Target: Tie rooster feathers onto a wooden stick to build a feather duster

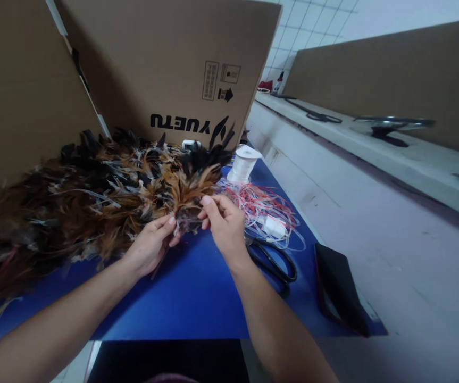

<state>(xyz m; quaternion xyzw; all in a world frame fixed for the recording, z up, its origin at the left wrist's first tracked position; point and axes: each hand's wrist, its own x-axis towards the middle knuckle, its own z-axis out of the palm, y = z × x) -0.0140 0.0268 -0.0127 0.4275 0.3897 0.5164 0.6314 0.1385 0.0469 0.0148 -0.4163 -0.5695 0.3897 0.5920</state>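
A bunch of brown and black feathers (191,186) is held between my two hands, a little above the blue table. My left hand (153,244) pinches its lower end, thumb against fingers. On the other side, my right hand (225,221) is closed with thumb and fingertips at the fluffy base of the bunch. To the left and behind, a large heap of similar feathers (105,197) covers the table. Black-handled scissors (273,260) lie just right of my right forearm, their blades mostly hidden.
A white spool (243,164) stands behind tangled red and white strands (261,205). A black phone case or wallet (341,287) lies on the blue table (197,303) near its right edge. Cardboard boxes (133,53) rise behind the heap. A ledge (333,127) along the wall carries several objects.
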